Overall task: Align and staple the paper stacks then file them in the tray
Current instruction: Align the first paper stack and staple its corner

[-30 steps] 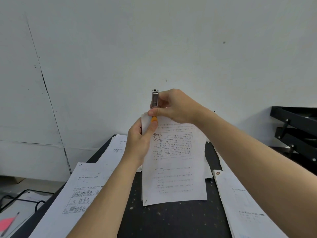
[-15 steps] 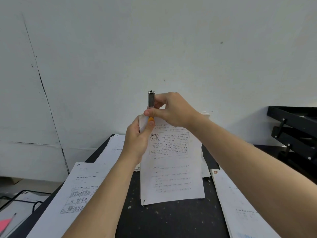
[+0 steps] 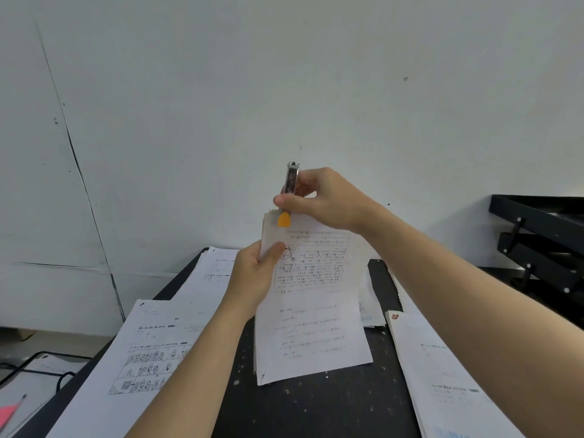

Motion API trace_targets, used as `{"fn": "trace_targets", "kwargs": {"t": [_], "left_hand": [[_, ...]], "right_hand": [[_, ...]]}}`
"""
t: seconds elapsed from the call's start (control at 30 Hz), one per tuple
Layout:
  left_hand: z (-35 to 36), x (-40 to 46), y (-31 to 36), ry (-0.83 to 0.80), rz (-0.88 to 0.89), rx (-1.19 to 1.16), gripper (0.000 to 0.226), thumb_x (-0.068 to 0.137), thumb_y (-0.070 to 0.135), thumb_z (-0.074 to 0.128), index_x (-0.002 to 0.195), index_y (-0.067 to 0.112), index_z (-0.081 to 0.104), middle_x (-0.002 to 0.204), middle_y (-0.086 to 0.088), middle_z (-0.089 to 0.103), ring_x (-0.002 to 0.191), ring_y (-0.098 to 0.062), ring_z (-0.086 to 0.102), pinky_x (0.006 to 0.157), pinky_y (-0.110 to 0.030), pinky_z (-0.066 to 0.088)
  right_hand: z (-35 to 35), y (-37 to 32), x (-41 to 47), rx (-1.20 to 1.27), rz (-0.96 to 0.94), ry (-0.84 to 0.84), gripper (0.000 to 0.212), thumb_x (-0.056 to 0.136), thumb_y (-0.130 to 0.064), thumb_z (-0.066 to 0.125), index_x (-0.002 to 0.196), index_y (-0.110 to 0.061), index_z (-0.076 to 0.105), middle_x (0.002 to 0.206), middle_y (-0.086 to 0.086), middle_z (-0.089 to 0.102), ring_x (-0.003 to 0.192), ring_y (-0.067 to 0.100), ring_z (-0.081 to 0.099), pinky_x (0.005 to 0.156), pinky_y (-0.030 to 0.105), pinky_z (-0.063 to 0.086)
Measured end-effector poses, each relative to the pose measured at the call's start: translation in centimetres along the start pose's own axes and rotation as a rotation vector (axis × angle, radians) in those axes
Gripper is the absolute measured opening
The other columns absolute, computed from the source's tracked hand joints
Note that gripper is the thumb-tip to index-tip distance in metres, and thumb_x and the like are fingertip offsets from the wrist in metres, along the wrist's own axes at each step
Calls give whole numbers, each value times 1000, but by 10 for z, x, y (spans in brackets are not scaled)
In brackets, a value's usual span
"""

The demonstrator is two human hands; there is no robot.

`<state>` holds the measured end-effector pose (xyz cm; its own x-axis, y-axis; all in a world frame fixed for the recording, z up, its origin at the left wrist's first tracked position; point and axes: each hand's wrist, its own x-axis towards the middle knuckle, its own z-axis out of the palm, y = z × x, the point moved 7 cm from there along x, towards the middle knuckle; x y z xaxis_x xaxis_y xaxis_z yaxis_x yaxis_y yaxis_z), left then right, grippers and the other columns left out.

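Right hand (image 3: 328, 197) grip closed on stapler (image 3: 291, 184) | left hand (image 3: 257, 273) grip pinching paper stack (image 3: 311, 311) below | we judge sheets may fan under the squeeze, stapling misaligned.

One camera only, worn on the person's head, looks forward and slightly down from the near edge of the black table (image 3: 316, 415) toward its far edge, where a white wall (image 3: 284, 74) fills the upper half of the view. It sits close: both forearms reach in from the bottom corners, and the left hand (image 3: 252, 276) and right hand (image 3: 325, 197) meet near the middle of the frame, over the far half of the table. The wide lens also takes in the table's left edge with floor beyond it, and a black tray rack (image 3: 543, 241) past the right edge.
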<state>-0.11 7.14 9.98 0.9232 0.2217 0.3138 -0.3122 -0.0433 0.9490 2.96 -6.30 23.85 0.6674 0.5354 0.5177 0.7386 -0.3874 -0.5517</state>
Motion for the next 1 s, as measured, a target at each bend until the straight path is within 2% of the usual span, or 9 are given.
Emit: {"fn": "trace_targets", "kwargs": {"t": [0.07,0.23,0.33,0.43,0.57,0.67,0.77,0.9,1.0], "left_hand": [[0,3,0,23,-11,-31,15,102,26,58,105,20,71,90,5,79,81,-14,76,64,-27,58],[-4,8,-4,65,-38,-81,17,103,24,58,113,19,71,98,4,79,88,-15,76,67,-29,59],[-4,9,-3,70,-27,-70,17,104,23,57,113,19,71,99,6,79,89,-12,76,65,-24,58],[-6,11,-1,84,-17,-42,18,104,25,56,113,18,71,99,5,79,91,-13,76,68,-26,58],[-9,13,5,104,12,-24,15,104,25,56,105,22,70,91,12,79,84,-6,76,64,-20,57],[-12,13,7,116,6,-33,15,104,24,56,105,21,70,92,11,79,85,-7,76,65,-22,58],[-17,13,7,130,7,-41,15,104,22,56,105,20,71,97,7,79,89,-10,76,71,-27,58],[-22,11,13,137,26,-30,15,105,20,55,102,21,70,94,10,79,86,-6,75,70,-23,58],[-27,10,21,135,40,-36,17,105,18,54,100,21,70,87,13,79,82,-4,75,64,-19,58]], "right_hand": [[-8,2,0,97,33,80,31,93,-40,73,96,-9,73,96,13,77,83,22,68,85,39,54],[-38,14,-5,249,138,277,25,102,-39,60,103,-14,63,107,11,74,88,17,72,69,22,48],[-57,32,-13,349,222,402,22,106,-39,50,108,-17,53,115,14,71,96,22,73,71,24,46],[-78,59,-27,395,331,552,20,105,-39,48,108,-19,49,102,7,67,84,23,73,73,29,49],[-75,110,-54,323,523,531,22,100,-39,51,103,-17,53,92,0,60,83,22,61,70,36,52],[-67,140,-83,258,619,539,25,101,-36,49,108,-13,55,87,0,64,72,21,64,61,29,44],[-43,170,-107,164,768,380,29,101,-35,53,109,-9,60,80,-1,69,62,22,63,59,30,47],[7,193,-137,-56,883,-85,30,100,-35,62,95,-6,68,74,4,71,54,19,65,48,24,48],[32,196,-158,-189,949,-381,40,96,-41,68,97,-1,67,74,6,68,61,21,72,48,22,43]]}}
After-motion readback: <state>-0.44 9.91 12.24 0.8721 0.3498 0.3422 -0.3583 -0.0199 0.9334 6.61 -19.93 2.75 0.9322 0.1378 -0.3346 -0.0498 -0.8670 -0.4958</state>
